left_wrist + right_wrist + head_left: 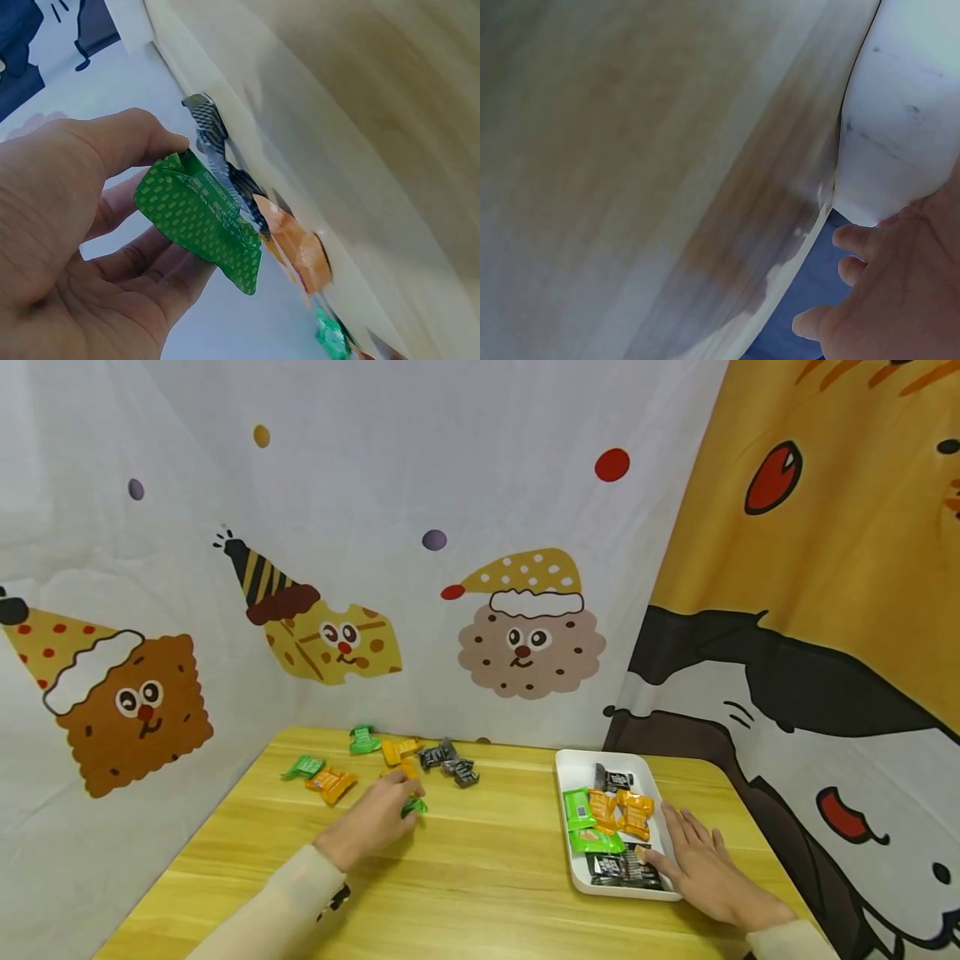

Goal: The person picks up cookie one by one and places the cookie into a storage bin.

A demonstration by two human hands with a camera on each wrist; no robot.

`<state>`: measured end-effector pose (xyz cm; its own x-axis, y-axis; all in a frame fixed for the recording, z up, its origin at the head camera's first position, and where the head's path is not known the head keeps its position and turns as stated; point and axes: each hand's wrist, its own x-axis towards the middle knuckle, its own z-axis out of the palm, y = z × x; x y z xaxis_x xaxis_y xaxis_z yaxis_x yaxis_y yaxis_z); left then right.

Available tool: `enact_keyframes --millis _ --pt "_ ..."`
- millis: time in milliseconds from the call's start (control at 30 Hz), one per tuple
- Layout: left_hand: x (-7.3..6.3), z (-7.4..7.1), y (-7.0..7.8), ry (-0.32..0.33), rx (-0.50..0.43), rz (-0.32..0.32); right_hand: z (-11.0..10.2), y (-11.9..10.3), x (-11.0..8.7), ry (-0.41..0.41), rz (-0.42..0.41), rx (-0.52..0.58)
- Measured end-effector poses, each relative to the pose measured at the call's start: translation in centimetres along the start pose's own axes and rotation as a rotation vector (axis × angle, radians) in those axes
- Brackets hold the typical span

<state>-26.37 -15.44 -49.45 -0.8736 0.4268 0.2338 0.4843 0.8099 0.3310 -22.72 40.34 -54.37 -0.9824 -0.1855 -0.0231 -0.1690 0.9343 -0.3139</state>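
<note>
Toward the far left of the tabletop (pixel 480 860), the left hand (pixel 375 818) pinches a green-wrapped sweet (pixel 199 214) between thumb and fingers, near orange-wrapped sweets (pixel 330 784) and black-wrapped sweets (pixel 462 773). At the white tray (pixel 582 768), the right hand (pixel 708 872) lies with fingers extended beside the right rim, thumb reaching over it, apparently grasping nothing. A light pinch and a straight lift should serve best, so the neighbouring sweets are not dragged; the right hand would do well to steady the tray without covering its contents. From the left wrist, the wrapper's checked print and the thumb's hold show clearly, while the head view largely hides both behind the hand. Only the head view reveals the green, orange and black packets inside the tray.
</note>
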Motion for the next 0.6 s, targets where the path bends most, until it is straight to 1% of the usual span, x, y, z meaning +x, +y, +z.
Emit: enact_keyframes --millis 100,333,467,600 --pt "0.6 0.2 0.5 0.002 -0.001 0.016 0.0 0.0 -0.1 0.003 -0.002 0.001" --pt "1.8 1.0 1.5 -0.030 -0.026 0.037 -0.1 -0.2 -0.1 0.001 0.000 -0.013" --pt "2.6 1.4 2.1 -0.032 -0.054 0.060 -0.2 -0.3 -0.1 0.003 -0.002 -0.018" --pt "3.3 1.8 2.8 -0.018 -0.063 0.082 -0.1 -0.2 -0.2 0.002 -0.009 -0.012"
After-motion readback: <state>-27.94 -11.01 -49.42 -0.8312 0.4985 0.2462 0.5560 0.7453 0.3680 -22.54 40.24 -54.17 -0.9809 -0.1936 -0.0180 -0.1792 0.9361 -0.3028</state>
